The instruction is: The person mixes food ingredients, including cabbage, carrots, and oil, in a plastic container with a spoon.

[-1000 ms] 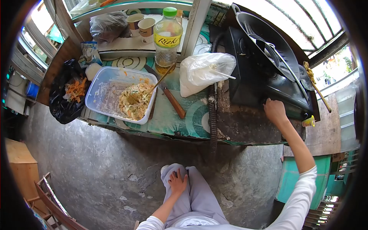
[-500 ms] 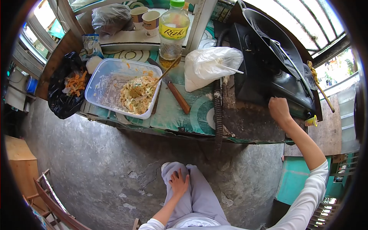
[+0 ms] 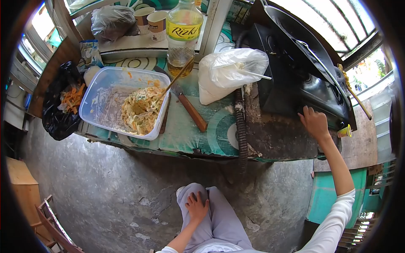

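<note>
My left hand (image 3: 196,207) rests on my left knee with its fingers spread. At the front face of the black gas stove (image 3: 291,95), my right hand (image 3: 314,122) has its fingers apart and bent, tips right at the stove's lower front. A large black wok (image 3: 310,55) sits tilted on the stove with a long-handled metal utensil (image 3: 316,63) in it. A small yellow cup (image 3: 344,131) is just right of my right hand. Left of the stove stands a clear plastic bag of white powder (image 3: 219,84) with a white handle sticking out.
A plastic tub (image 3: 97,116) holds a chunky batter (image 3: 143,107) and a spoon. Nearby are a wooden-handled knife (image 3: 193,111), an oil bottle (image 3: 182,46), paper cups (image 3: 157,26) and a black bag (image 3: 59,122) with orange peelings. A ribbed hose (image 3: 240,130) hangs over the table edge.
My right hand has loosened from a closed fist at the stove front, and its fingers are now apart, slightly further right. The view has shifted a little; my left hand stays on the knee.
</note>
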`<state>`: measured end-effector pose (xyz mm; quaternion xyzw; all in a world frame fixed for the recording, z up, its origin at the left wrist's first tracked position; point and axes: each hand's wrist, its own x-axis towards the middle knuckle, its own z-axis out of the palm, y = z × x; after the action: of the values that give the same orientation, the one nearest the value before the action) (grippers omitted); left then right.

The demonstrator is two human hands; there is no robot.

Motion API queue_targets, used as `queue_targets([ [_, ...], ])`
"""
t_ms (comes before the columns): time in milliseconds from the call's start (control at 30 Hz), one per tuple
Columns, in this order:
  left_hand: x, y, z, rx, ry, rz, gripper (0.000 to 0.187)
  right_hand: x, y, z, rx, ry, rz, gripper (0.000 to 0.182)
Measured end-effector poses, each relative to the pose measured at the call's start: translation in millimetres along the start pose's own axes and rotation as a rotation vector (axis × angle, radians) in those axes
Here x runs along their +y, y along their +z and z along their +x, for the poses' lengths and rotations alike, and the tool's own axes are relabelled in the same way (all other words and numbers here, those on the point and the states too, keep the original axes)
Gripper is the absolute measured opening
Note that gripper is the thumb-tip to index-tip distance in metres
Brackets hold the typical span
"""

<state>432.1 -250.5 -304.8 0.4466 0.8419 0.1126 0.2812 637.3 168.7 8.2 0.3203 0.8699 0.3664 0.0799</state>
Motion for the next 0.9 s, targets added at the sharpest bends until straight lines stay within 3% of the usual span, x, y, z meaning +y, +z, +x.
queue_targets([
  [900,-1.5,11.3,13.9,0.026,-0.013,0.011,0.060,-9.5,36.9,-12.0,0.121,0.285,0.278,0.027],
])
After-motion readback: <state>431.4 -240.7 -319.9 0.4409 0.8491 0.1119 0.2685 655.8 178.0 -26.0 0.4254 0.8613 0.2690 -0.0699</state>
